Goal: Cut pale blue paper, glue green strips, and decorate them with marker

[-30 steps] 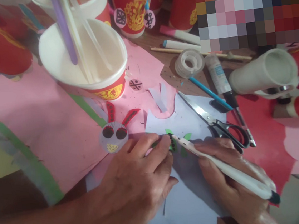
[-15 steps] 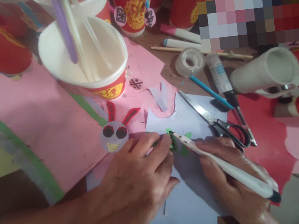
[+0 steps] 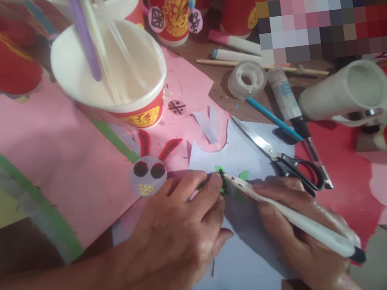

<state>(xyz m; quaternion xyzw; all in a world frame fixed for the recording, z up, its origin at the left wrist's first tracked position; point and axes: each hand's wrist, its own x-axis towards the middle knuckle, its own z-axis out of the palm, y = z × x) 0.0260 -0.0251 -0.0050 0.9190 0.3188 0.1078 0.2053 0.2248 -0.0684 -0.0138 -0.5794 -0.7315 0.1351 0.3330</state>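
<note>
My right hand (image 3: 300, 226) grips a white marker (image 3: 292, 213), its black tip at a small green paper cutout (image 3: 223, 183). Small black loops are drawn down that cutout, which lies on a pale lilac sheet (image 3: 248, 255). Resting on the sheet, my left hand (image 3: 188, 224) presses its fingertips at the cutout's left edge, fingers laid out and partly covering it. Another green leaf-shaped piece (image 3: 242, 176) lies just to the right, close to the marker. Above my left hand is a round paper face (image 3: 148, 174) with dark eyes and red antennae.
Black-handled scissors (image 3: 279, 158) lie right of the sheet. Beyond stand a red-and-white paper cup (image 3: 146, 117) holding straws, a tape roll (image 3: 247, 79), a glue stick (image 3: 283, 93) and a white mug (image 3: 337, 91). Pink paper (image 3: 60, 169) covers the left; red paper (image 3: 344, 183) lies right.
The marker tip has shifted very slightly at the top of the green cutout. My left hand stays where it was.
</note>
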